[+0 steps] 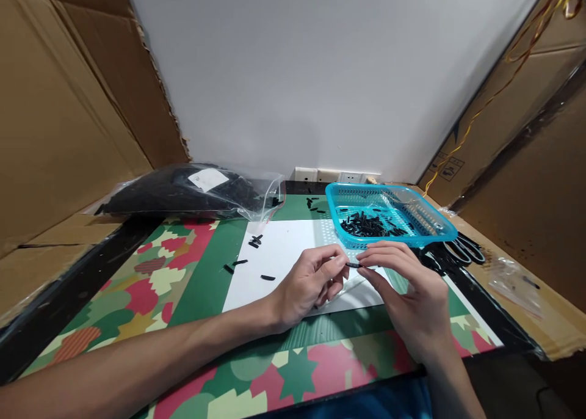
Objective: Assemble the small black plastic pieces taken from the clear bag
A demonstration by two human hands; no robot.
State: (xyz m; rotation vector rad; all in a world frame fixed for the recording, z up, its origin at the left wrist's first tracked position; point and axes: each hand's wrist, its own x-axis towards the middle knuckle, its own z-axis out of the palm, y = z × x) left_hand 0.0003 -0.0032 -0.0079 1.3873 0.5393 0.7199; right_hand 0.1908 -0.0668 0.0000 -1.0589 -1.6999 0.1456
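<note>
In front of the blue basket (pixel 407 242), the left hand (pixel 315 280) and right hand (pixel 414 284) pinch a small black piece (pixel 353 265), partly hidden, seemingly at opposite ends to steady it; the basket corrals similar pieces (pixel 366 225).

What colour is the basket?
The basket is bright blue, best seen in the head view.

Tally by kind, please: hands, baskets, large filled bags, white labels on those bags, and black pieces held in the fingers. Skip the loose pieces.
Hands: 2 (left hand, right hand)
Baskets: 1 (blue basket)
Large filled bags: 1 (clear bag)
Labels: 1 (white label)
Held pieces: 1 (black piece)
Total: 6
</note>
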